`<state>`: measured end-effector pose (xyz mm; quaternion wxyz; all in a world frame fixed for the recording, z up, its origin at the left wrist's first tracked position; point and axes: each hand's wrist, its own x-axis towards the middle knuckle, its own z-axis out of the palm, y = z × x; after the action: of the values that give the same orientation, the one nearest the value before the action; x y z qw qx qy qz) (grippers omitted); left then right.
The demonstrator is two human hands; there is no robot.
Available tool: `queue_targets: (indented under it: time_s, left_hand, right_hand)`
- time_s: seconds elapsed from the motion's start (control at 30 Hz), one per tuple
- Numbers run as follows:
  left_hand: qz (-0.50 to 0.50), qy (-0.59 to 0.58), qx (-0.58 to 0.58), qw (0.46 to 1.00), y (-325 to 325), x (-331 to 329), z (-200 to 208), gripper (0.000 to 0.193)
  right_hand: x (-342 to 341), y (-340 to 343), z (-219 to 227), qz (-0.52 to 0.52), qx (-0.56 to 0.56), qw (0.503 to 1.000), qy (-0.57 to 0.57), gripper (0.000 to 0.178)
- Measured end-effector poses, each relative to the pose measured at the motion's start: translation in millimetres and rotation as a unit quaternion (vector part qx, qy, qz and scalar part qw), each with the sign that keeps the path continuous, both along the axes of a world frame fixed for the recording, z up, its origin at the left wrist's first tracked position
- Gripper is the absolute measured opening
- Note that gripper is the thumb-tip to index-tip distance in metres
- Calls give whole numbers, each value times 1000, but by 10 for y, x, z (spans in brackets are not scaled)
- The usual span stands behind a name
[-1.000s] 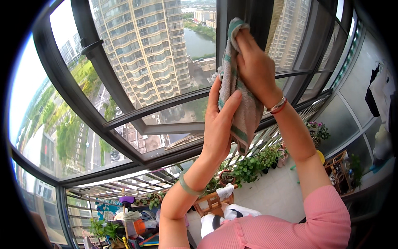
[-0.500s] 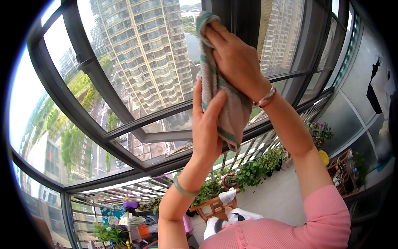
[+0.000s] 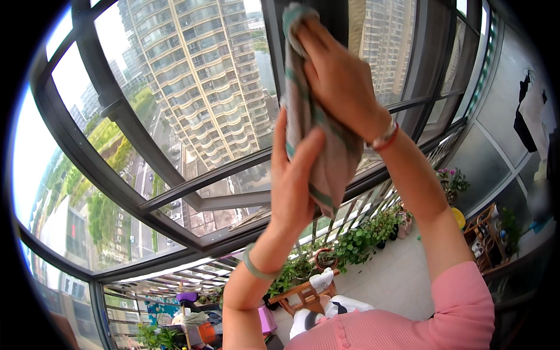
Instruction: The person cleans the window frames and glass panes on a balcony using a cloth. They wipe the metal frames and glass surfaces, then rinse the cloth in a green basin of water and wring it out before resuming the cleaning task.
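A pale towel with green stripes (image 3: 333,172) hangs lengthwise between my hands against the dark window frame (image 3: 273,35). Up high, my right hand (image 3: 345,87) has its fingers bent into the towel's bunched top end. Lower and to the left, my left hand (image 3: 294,184) grips the towel's edge, its thumb lying over the cloth and its fingers partly hidden behind it. The towel's lower corner dangles free below my hands. A green bangle circles my left wrist, and bands sit on my right one.
Window panes with dark bars (image 3: 175,195) curve around the left and front; one sash stands ajar. Below are a slatted railing (image 3: 192,274), potted plants (image 3: 359,242), a wooden chair (image 3: 303,297) and a shelf (image 3: 487,239). Clothes (image 3: 534,114) hang at the far right.
My right hand has shifted slightly right, and the towel's top end is a little higher in view. Both hands keep hold of the towel.
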<state>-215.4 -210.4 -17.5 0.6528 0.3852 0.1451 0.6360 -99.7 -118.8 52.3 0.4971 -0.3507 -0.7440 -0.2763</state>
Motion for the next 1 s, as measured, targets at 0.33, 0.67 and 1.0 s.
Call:
queue_targets:
  time_s: [0.33, 0.67, 1.0]
  left_hand:
    - [-32, 77, -142, 986, -282, -28, -508, 70]
    - [25, 37, 37, 998, 172, -144, 305, 73]
    - [2, 96, -101, 990, -85, -112, -372, 70]
  right_hand:
    - [207, -99, -940, -12, -140, 989, -55, 51]
    - [-139, 209, 264, 24, 61, 998, 7, 31]
    - [102, 58, -741, 25, -61, 997, -38, 34]
